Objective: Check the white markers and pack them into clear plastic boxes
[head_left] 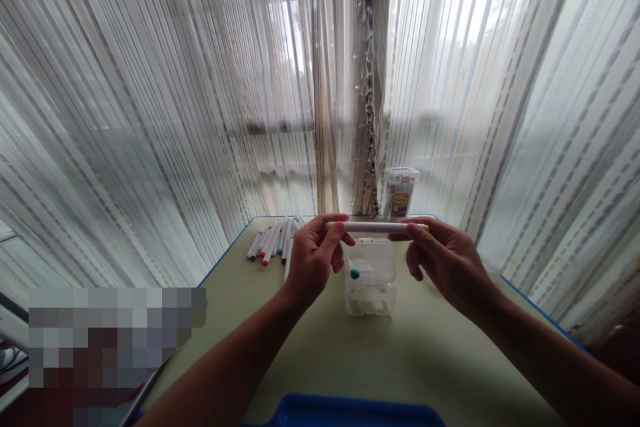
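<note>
A white marker [377, 227] with yellow ends lies level between my two hands, held above the table. My left hand [315, 252] pinches its left end between thumb and fingers. At the other end, my right hand [447, 253] grips it the same way. Below and between the hands stands a clear plastic case [371, 289], with a teal-tipped marker [355, 274] showing in it. To the left of my left hand lies a pile of white markers [271, 241] with coloured ends, partly hidden behind that hand.
At the far edge of the green table [320, 360] stands a clear lidded box [400, 192] with a label and things inside. A blue tray-like edge [357, 408] is at the near side. Sheer striped curtains [175, 80] hang behind the table.
</note>
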`<state>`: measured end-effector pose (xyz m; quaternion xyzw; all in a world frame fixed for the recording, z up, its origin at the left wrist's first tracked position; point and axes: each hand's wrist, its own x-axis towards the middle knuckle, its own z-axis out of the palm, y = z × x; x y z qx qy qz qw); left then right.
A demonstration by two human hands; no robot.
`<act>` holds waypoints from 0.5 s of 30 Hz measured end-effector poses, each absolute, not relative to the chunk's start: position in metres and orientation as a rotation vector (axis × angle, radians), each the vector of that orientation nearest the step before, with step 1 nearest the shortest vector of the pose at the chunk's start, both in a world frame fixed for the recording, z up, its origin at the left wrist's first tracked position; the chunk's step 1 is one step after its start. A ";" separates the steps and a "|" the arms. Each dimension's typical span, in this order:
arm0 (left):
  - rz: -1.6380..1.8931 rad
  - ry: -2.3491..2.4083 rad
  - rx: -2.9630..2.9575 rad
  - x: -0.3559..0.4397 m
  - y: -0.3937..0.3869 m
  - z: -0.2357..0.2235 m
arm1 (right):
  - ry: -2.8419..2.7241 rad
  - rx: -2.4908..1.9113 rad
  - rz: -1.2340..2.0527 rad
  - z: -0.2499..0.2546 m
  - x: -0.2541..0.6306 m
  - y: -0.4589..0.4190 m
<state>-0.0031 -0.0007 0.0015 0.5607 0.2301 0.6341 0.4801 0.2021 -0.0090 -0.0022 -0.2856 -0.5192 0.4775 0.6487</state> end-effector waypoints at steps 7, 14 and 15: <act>1.539 0.525 1.282 -0.003 0.001 0.001 | -1.117 -0.655 1.133 -0.001 0.204 -0.010; 1.524 0.509 1.261 -0.005 0.001 0.001 | -1.099 -0.633 1.143 -0.002 0.205 -0.007; 1.519 0.508 1.258 -0.005 0.001 0.001 | -1.100 -0.635 1.145 -0.001 0.205 -0.007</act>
